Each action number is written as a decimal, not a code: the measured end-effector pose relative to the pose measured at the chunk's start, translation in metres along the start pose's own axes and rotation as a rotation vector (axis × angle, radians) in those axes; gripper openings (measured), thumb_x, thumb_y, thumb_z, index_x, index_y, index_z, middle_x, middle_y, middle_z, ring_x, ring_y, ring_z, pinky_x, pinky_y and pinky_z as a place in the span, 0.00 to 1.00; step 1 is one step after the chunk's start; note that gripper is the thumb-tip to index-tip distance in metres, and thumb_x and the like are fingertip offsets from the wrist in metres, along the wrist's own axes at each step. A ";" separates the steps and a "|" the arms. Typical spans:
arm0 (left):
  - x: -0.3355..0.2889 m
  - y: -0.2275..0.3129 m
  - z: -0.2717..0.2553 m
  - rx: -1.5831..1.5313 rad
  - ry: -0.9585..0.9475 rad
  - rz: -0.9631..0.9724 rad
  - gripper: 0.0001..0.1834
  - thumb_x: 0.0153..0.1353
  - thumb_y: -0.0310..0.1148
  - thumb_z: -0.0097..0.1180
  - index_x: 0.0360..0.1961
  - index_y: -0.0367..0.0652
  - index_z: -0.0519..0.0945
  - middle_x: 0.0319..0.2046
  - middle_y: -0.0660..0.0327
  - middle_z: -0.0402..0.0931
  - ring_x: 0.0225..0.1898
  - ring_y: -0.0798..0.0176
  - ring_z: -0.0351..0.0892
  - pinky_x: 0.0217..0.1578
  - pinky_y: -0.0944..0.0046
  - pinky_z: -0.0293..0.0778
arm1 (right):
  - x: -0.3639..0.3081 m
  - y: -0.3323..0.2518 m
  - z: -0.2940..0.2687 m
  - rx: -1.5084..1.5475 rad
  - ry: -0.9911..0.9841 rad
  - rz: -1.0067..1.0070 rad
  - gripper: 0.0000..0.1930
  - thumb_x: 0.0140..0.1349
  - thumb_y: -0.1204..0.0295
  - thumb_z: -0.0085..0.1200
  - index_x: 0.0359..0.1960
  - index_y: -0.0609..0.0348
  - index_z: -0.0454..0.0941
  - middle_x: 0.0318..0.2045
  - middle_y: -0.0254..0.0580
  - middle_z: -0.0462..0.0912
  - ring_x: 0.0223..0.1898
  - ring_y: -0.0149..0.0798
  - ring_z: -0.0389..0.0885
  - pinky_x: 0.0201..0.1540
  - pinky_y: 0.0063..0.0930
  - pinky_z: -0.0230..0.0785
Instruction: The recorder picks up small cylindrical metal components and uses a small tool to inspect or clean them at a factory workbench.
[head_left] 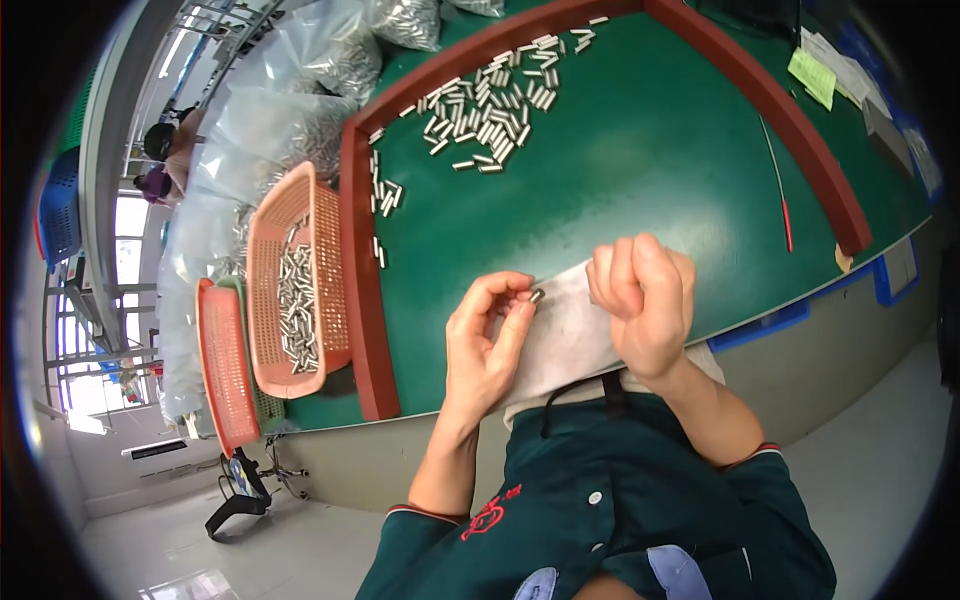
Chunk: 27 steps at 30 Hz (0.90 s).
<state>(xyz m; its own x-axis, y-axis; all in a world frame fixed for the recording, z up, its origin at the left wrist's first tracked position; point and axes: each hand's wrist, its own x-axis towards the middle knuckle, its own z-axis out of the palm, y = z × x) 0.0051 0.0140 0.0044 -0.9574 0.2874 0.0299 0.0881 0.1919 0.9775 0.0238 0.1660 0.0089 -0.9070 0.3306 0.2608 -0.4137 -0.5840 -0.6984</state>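
My left hand (485, 340) is closed in a pinch on a small metal cylinder (537, 296), its end sticking out between thumb and fingertips. To its right, my right hand (648, 305) is curled into a fist; whatever may be inside it is hidden. A whitish, smudged cloth (565, 340) lies at the table's near edge, between and beneath both hands. Farther off on the green tabletop (600, 170), a loose pile of short metal cylinders (490, 110) is spread near the far left. A few more cylinders (385, 195) lie along the left wooden rail.
A dark red wooden frame (370, 300) borders the work area on three sides. Left of it stand an orange basket (265, 290) holding cylinders and a red basket (228, 370). Filled clear plastic bags (335, 60) line the far left. A thin red-handled tool (787, 225) lies at right.
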 end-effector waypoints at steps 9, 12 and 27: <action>0.013 0.008 -0.002 -0.091 -0.066 0.002 0.07 0.54 0.20 0.51 0.36 0.33 0.72 0.30 0.62 0.70 0.30 0.73 0.69 0.32 0.75 0.67 | 0.003 -0.002 -0.001 -0.039 0.006 0.031 0.20 0.62 0.73 0.30 0.09 0.57 0.51 0.08 0.29 0.53 0.12 0.23 0.50 0.16 0.21 0.42; 0.029 0.015 -0.005 -0.369 -0.060 -0.116 0.06 0.57 0.24 0.48 0.36 0.38 0.68 0.25 0.60 0.71 0.27 0.71 0.69 0.29 0.72 0.67 | 0.005 -0.002 -0.004 0.022 0.025 0.053 0.20 0.62 0.72 0.30 0.09 0.56 0.51 0.08 0.29 0.53 0.12 0.23 0.49 0.16 0.21 0.42; 0.123 0.001 -0.013 0.890 0.084 0.210 0.09 0.43 0.27 0.59 0.29 0.39 0.77 0.21 0.56 0.71 0.23 0.55 0.70 0.27 0.58 0.67 | 0.004 -0.003 -0.009 0.023 0.029 0.086 0.20 0.62 0.71 0.31 0.09 0.55 0.50 0.08 0.29 0.52 0.12 0.23 0.48 0.16 0.21 0.41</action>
<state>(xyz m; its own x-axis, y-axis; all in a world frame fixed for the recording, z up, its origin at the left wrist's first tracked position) -0.1160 0.0369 0.0120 -0.9115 0.3354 0.2382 0.4086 0.8053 0.4295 0.0220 0.1753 0.0063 -0.9366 0.3002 0.1810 -0.3368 -0.6275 -0.7020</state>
